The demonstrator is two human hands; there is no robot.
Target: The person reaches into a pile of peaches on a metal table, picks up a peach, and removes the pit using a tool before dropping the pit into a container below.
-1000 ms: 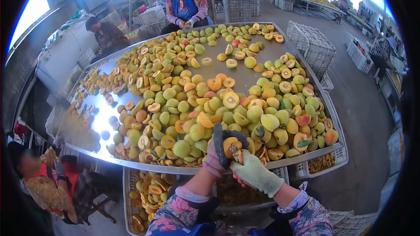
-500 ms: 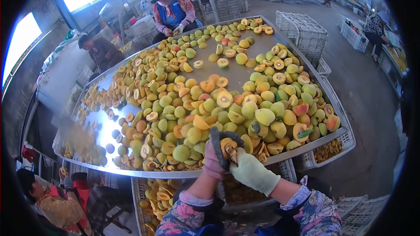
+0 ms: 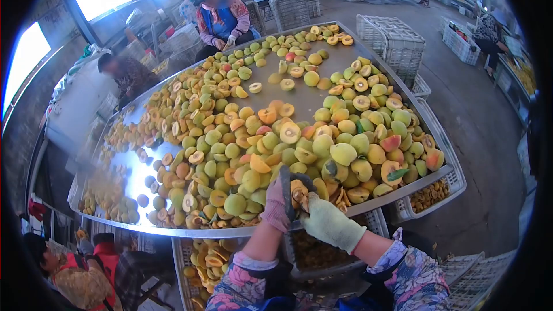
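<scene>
The peach half (image 3: 298, 191) is clamped in the left hand (image 3: 277, 203), the right hand (image 3: 327, 226) fisted at its stone; many cut halves (image 3: 290, 132) lie on the table (image 3: 314, 98), with plenty of whole fruit (image 3: 344, 153) left.

No text, label, brand, number or sign can be read in this packing-shed view. The steel bench (image 3: 314, 102) is unmarked, the wire crates (image 3: 387, 37) beside it show no legible tags, and the gloves on the left hand (image 3: 276, 204) and right hand (image 3: 329, 224) are plain. The fruit half (image 3: 298, 190) in the left grip bears no sticker.
</scene>
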